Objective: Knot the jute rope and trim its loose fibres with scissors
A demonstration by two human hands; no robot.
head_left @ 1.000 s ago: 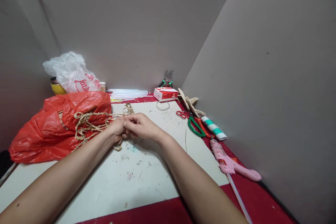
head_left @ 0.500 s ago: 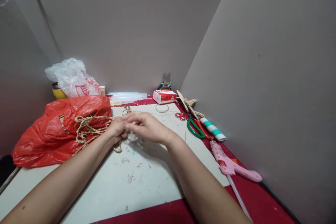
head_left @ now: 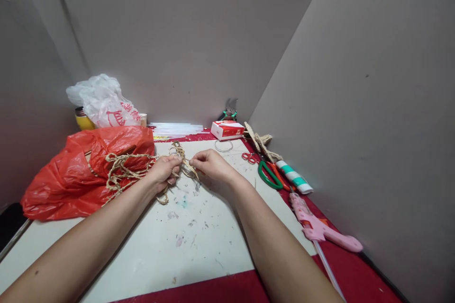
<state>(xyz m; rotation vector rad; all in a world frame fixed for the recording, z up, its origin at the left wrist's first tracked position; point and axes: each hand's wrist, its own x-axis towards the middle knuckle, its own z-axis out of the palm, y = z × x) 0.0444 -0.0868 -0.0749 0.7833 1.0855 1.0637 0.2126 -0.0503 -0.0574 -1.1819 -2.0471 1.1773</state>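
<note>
Cord point(head_left: 113, 157) of braided straw loops across the front of a red plastic bag point(head_left: 85, 175) and runs into the left hand point(head_left: 165, 173), whose fingers are clamped on it above a white board point(head_left: 167, 255). Just beside them, the right hand point(head_left: 212, 165) pinches loose straw ends point(head_left: 190, 169) between thumb and forefinger, while a pink glue gun point(head_left: 314, 225) lies well apart.

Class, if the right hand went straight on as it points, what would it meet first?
The right hand would likely meet the straw strands beside the left hand; depth is unclear.
</note>
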